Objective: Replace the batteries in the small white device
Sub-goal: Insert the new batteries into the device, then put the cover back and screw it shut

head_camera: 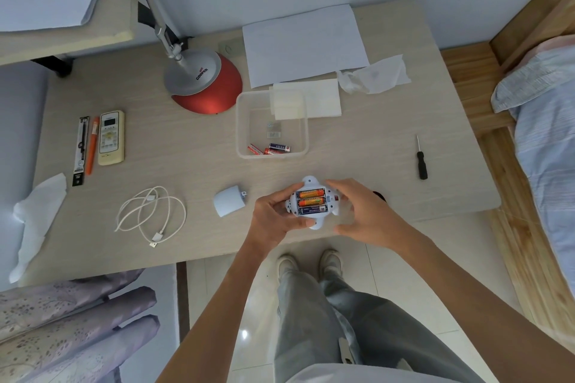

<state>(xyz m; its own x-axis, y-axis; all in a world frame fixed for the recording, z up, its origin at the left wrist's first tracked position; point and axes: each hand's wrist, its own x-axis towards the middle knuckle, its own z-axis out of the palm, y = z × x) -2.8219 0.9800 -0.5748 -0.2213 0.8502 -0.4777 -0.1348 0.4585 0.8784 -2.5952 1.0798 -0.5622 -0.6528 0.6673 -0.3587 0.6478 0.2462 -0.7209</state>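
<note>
The small white device (315,222) lies belly-up near the table's front edge, its battery bay uncovered. In the bay sit three batteries (312,202): two orange and one dark blue. My left hand (273,214) grips the device from the left, thumb along its lower edge. My right hand (362,211) cups it from the right, fingers curled over its top and side. The pale blue battery cover (229,200) rests on the table to the left of the device. Loose batteries (270,148) lie in a clear plastic box (241,121) behind the device.
A black-handled screwdriver (421,161) lies at the right. A white cable (152,214) is coiled at the left. Farther left sit a remote control (111,137), pens and a tissue. A red lamp base (205,84), paper sheets and tissues stand at the back.
</note>
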